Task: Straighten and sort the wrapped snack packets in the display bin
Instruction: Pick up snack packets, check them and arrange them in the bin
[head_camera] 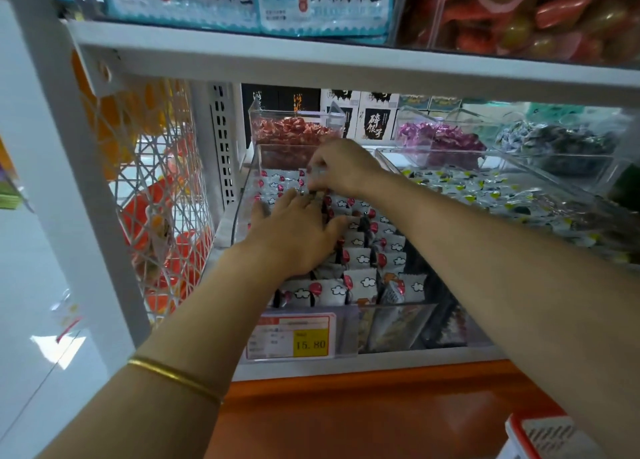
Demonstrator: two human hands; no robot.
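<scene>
Shelf bin (242,216) holds upright white cloud-printed packets (360,278).

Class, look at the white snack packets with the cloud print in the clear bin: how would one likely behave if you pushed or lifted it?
The white snack packets look small and puffy, so probably light and slightly squashy. Their glossy wrap may slide easily. They stand on edge in rows, so a push from the left hand could topple neighbours.

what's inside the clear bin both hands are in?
The clear bin holds rows of white cloud-print snack packets. The left hand and right hand cover packets in the middle and back.
</scene>
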